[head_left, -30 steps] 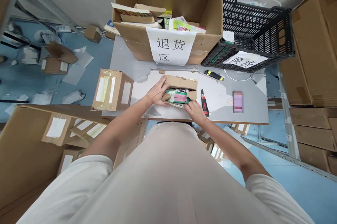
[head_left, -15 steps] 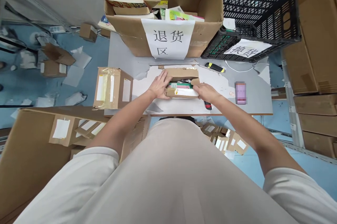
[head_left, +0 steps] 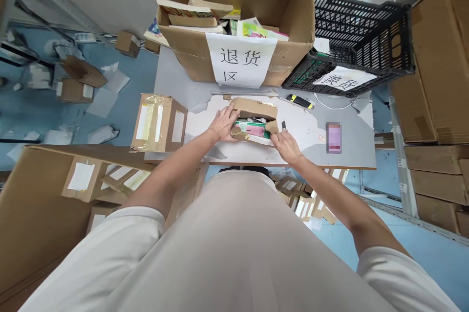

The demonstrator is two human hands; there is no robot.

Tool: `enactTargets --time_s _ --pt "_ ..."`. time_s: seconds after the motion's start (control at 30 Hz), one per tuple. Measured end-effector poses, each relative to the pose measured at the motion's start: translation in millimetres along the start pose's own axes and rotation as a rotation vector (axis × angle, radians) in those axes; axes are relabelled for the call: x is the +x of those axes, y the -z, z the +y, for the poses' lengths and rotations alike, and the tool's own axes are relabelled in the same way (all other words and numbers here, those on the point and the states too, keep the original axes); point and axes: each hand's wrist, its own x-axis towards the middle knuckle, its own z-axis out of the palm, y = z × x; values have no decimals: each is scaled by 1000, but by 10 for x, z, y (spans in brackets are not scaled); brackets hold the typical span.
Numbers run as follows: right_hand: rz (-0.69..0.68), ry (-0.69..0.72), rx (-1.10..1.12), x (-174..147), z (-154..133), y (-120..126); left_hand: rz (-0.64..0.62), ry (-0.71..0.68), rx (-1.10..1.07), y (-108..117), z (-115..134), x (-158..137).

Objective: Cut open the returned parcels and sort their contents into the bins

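My left fingers [head_left: 231,114] and right fingers [head_left: 275,139] gripped the open carton [head_left: 255,106] between them; had the right slipped outward, the cutter [head_left: 284,125] just beside could have nicked them.

Open brown carton [head_left: 255,106] (pink-green package [head_left: 253,128] inside) near the table edge [head_left: 340,167].

Left hand [head_left: 224,124] and right hand [head_left: 286,146] reach forward, backs upward.
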Motion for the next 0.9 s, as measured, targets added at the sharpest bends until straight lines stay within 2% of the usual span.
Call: enactTargets --time_s 0.13,0.23,0.37,0.43,0.5,0.57,0.67,0.73,0.83,0.9 --pt "55 30 -7 -29 47 44 -35 77 29 33 -7 14" --pt "52 81 27 -121 72 2 -83 8 44 38 43 7" --pt "7 244 209 -289 124 -73 -157 -12 27 88 98 -12" --pt "-35 246 325 -288 165 -39 -214 -51 31 195 63 -44" --pt "-103 180 391 -179 204 50 -241 -83 54 360 22 -87" --pt "-151 137 363 20 224 157 -195 -74 57 535 46 -109" --pt "-158 233 216 362 194 263 -133 -105 5 667 292 -29" --pt "-210 297 115 537 146 271 -181 -163 -2 629 545 95" --pt "-327 230 7 654 91 231 -214 -133 36 498 845 278" --pt "-334 165 -22 638 94 216 -204 -112 53 446 912 330"
